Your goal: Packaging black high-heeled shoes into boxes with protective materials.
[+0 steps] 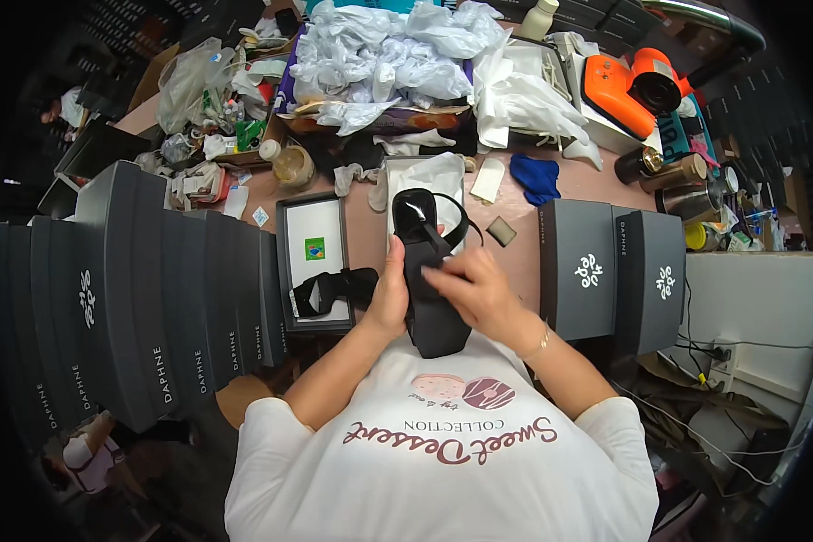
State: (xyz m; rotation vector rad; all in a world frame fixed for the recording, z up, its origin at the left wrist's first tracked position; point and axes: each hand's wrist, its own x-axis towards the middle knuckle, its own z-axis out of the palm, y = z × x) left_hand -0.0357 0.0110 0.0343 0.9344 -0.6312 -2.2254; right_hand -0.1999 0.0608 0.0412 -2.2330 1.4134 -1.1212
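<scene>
Upright in front of my chest is a black sandal, with a glossy black heel end at the top and a thin strap looping out to the right. My left hand is closed around its left side. Bent fingers of my right hand press together against the sandal's middle; whether they pinch anything small is hidden. To the left, a second black sandal lies across the open grey shoebox, which has a white inside and a small green sticker. Behind the held sandal stands another box lined with white tissue paper.
Dark grey shoeboxes stand in a row at the left, and two more shoeboxes at the right. On the table lie a blue cloth and a small greenish pad. Farther back are crumpled plastic bags and an orange tool.
</scene>
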